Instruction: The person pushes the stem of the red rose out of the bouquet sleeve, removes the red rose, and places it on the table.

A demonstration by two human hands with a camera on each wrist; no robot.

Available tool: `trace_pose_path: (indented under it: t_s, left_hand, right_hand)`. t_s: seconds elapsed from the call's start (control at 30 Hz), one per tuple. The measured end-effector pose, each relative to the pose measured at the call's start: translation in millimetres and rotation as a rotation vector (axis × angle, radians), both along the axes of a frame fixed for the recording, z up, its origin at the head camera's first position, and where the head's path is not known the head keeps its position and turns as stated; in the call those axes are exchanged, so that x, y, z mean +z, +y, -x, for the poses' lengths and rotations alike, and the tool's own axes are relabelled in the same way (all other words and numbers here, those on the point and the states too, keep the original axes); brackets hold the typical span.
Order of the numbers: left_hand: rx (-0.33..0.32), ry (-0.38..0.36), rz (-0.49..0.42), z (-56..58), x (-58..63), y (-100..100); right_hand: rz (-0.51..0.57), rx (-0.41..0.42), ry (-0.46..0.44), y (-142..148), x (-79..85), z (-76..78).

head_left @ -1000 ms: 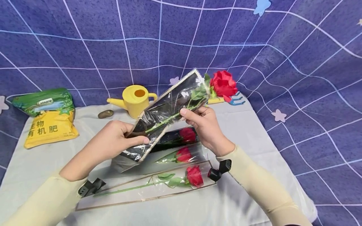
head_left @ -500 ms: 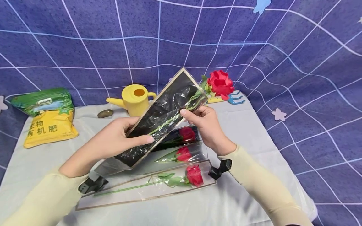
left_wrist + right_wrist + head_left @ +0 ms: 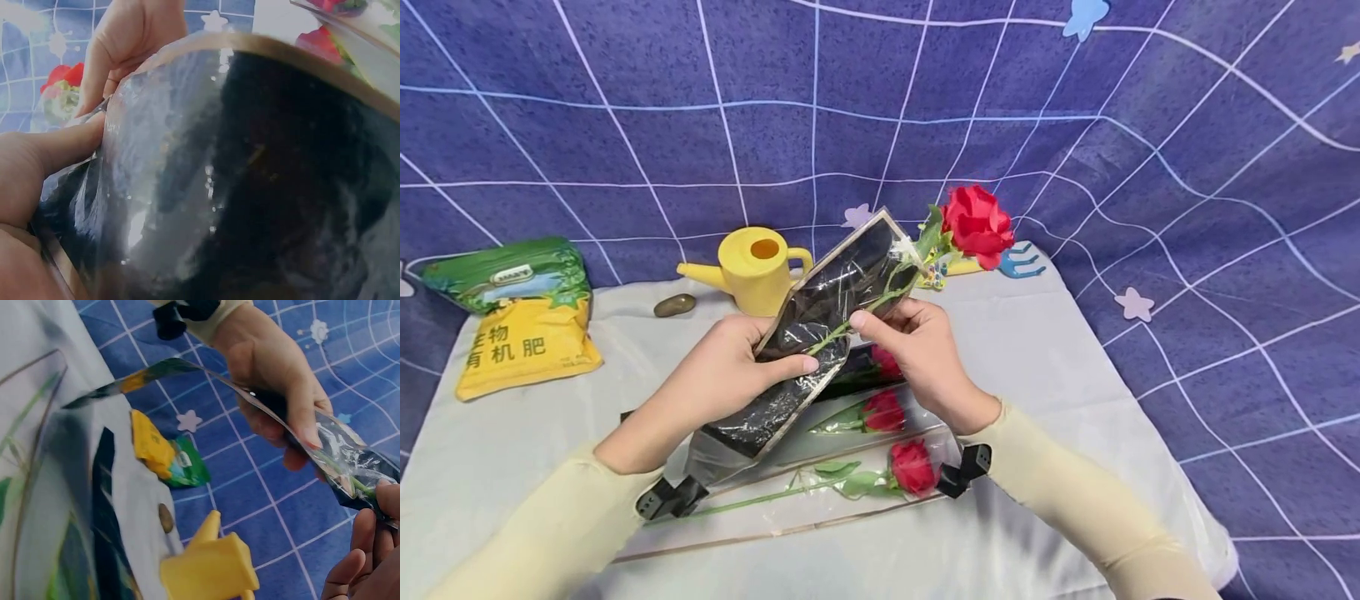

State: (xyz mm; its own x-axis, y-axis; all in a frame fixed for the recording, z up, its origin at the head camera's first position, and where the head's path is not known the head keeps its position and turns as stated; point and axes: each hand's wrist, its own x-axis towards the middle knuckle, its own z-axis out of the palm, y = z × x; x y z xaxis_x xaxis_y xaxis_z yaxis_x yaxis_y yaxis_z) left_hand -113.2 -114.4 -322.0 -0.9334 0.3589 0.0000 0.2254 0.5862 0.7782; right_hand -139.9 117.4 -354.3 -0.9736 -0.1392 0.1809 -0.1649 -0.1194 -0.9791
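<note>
A red rose [image 3: 977, 225] lies slantwise in a black-backed clear flower sleeve [image 3: 850, 262], its bloom sticking out past the upper right end. My left hand [image 3: 722, 367] grips the sleeve lower down, thumb across the front. Nearer the bloom, my right hand [image 3: 925, 358] pinches the sleeve and stem between thumb and fingers. The sleeve bends between the hands, and its lower end fills much of the left wrist view. Beneath it on the table lie wrapped roses: a front one [image 3: 913, 467], a middle one [image 3: 882, 411] and a partly hidden dark-wrapped one [image 3: 886, 361].
A yellow watering can [image 3: 756, 279] stands at the back of the white-covered table [image 3: 1045, 392]. To its left are a brown stone [image 3: 674, 306] and a green and yellow fertilizer bag [image 3: 523, 325]. A blue hand rake [image 3: 1022, 261] lies behind the bloom. A blue gridded cloth [image 3: 625, 150] hangs behind.
The held sleeve and rose have shifted left, with the upper end dipping. The sleeve flattened half a second ago and is now bent again. Both hands keep their grip.
</note>
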Motion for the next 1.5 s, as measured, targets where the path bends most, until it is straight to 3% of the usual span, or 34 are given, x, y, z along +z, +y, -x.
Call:
trace_pose_path:
  t_s: [0.3, 0.53, 0.7, 0.8, 1.0, 1.3, 1.5]
  left_hand:
    - [-0.076, -0.136, -0.148, -3.6, -11.2, -12.6]
    - [-0.061, -0.039, -0.089, -2.8, -5.3, -12.8]
    - [0.003, 0.003, -0.031, -2.6, -1.2, -7.2]
    - [0.018, 0.005, -0.006, -2.8, -0.7, -9.1]
    - [0.024, -0.011, -0.002, -4.8, -1.6, -21.1]
    - [-0.022, -0.01, -0.031, -6.1, -6.3, -26.3]
    - [-0.068, 0.01, 0.051, -11.6, -6.5, -37.3]
  right_hand:
    - [-0.012, -0.034, 0.012, 6.8, -0.1, 4.4]
    - [-0.024, -0.062, 0.011, 10.4, 4.3, 3.9]
    - [-0.004, 0.028, 0.014, 7.9, 2.9, 2.9]
    - [0.072, 0.045, 0.017, 12.3, 1.8, 4.0]
    - [0.392, 0.007, -0.044, 26.1, 6.5, 10.4]
    - [0.555, -0.017, -0.167, 27.0, 6.7, 19.1]
    - [0.722, -0.049, -0.173, 52.6, 9.7, 33.2]
